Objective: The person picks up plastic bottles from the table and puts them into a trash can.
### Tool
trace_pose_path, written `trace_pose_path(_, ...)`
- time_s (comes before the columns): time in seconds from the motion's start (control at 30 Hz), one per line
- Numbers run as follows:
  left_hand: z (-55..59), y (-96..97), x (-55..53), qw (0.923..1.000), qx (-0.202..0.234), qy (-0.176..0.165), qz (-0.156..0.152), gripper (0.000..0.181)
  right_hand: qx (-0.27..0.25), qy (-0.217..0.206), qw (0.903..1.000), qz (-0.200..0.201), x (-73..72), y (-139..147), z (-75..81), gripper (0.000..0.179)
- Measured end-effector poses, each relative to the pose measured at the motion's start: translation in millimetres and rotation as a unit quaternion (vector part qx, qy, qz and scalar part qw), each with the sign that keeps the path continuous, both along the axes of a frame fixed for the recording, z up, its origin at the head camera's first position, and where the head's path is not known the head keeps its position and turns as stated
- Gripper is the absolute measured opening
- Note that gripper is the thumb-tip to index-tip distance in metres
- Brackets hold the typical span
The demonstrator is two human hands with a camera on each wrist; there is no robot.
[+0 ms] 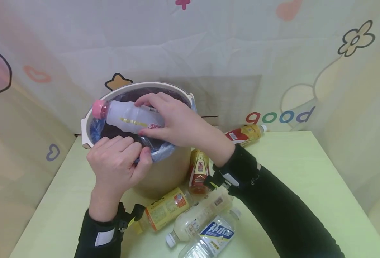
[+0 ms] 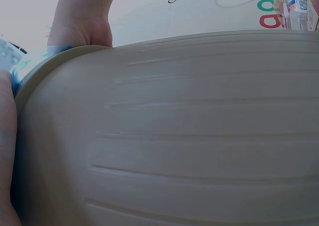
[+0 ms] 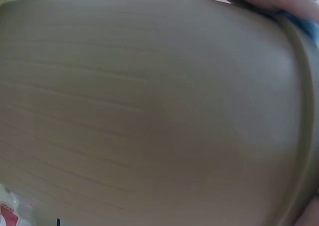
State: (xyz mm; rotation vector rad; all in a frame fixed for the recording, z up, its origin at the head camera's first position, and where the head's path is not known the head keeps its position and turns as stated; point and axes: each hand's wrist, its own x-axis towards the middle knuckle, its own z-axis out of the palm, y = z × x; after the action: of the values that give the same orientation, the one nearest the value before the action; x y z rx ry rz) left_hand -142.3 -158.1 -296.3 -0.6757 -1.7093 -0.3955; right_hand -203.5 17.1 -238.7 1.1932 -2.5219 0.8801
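Note:
A beige bin (image 1: 164,175) with a white rim and a blue liner bag (image 1: 164,152) stands on the table. Over its mouth my right hand (image 1: 177,118) grips a plastic bottle (image 1: 125,116) with a pink cap and pale body. The bottle lies on its side, cap to the left. My left hand (image 1: 117,161) holds the near rim, fingers curled over the liner. In the left wrist view, the ribbed bin wall (image 2: 199,121) fills most of the picture. The right wrist view also shows mainly the bin wall (image 3: 149,111), with fingers at the rim.
In front of the bin lie a yellow-labelled bottle (image 1: 169,208), a cream bottle (image 1: 196,216) and a clear blue-labelled bottle (image 1: 210,236). One red-and-gold bottle (image 1: 199,170) is beside the bin; another bottle (image 1: 248,134) lies behind the right arm. A printed curtain (image 1: 215,53) hangs behind.

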Motion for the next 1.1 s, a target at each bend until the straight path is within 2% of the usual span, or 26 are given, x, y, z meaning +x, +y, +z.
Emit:
trace_pose_path(0.3,-0.1,1.0,0.1,1.0,0.008,0.004,-0.002,0.04,0.078,-0.045,0.9954,-0.033,3.1,-0.3,1.4,0.058)
trace_pose_path(0.53,0.8,2.3,0.7,0.9999,0.011,0.009,-0.007,0.04,0.098,-0.043,0.9928,-0.053,3.3,-1.5,1.0,0.061)
trace_pose_path(0.73,1.5,2.7,1.1,0.9999,0.011,0.007,-0.005,0.039,0.079,-0.037,0.9938,-0.069,4.1,-1.1,-0.5,0.072)
trace_pose_path(1.1,0.5,1.7,0.7,0.9999,0.011,0.003,-0.005,0.042,0.049,-0.028,0.9964,-0.063,4.2,0.0,-1.9,0.065)
